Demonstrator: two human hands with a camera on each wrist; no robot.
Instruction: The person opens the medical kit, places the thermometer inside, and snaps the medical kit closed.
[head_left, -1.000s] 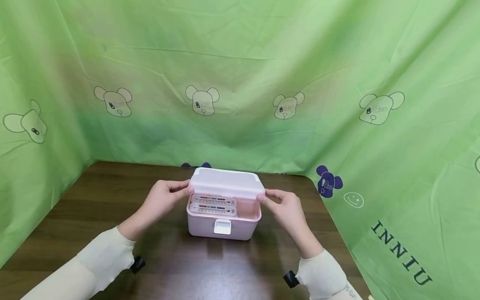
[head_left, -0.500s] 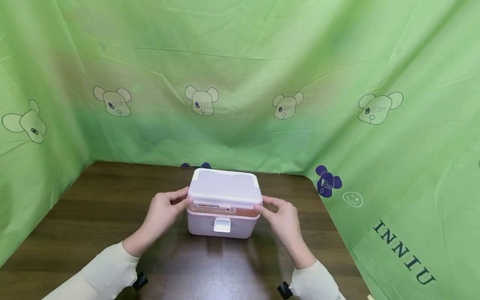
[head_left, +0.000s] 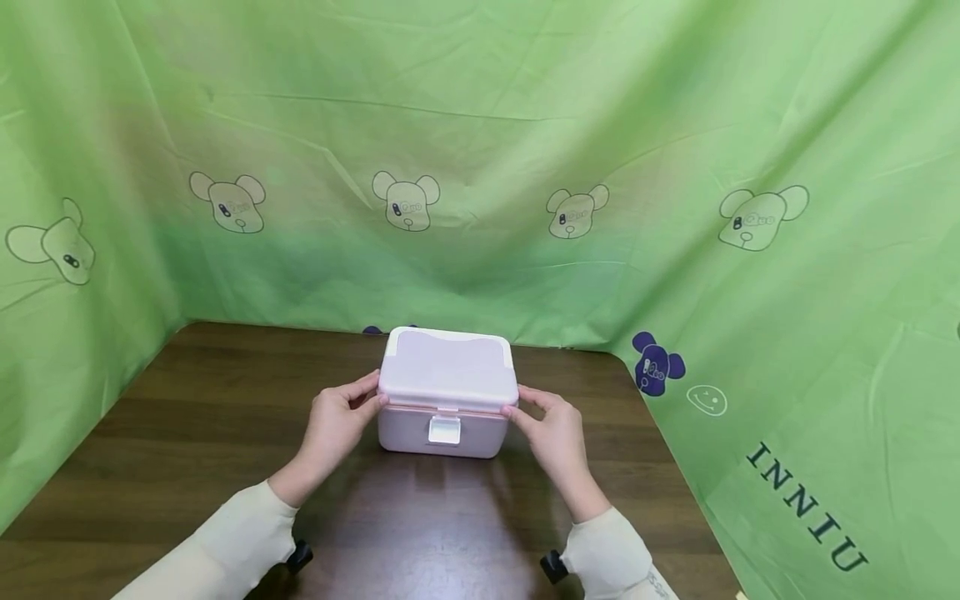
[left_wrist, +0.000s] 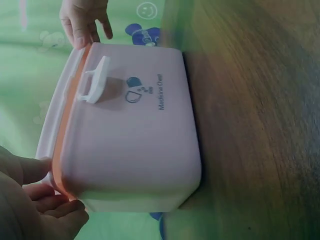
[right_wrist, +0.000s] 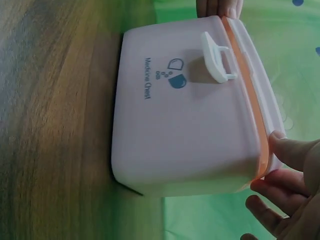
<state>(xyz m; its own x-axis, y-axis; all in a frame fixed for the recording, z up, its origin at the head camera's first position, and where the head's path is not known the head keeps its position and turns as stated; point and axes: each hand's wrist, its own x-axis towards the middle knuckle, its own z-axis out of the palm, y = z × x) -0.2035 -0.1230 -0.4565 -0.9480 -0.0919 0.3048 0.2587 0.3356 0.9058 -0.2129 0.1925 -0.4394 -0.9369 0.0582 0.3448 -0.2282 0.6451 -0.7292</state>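
Note:
A pale pink medicine chest stands on the table, its lilac-and-white lid lowered almost onto the rim. Both wrist views show an orange strip along the seam between lid and body. My left hand holds the lid's left front corner, thumb in front and fingers at the side. At the right front corner, my right hand grips the lid the same way. The white latch on the front juts outward, unfastened. The chest's contents are hidden under the lid.
The brown wooden table spreads around the chest. Behind it and along the sides hangs a green curtain printed with bear heads. Black wrist cameras sit below both sleeves.
Both hands have brought the lid down and forward over the chest, covering the two thermometer-like packs seen inside earlier. The chest appears slightly farther back.

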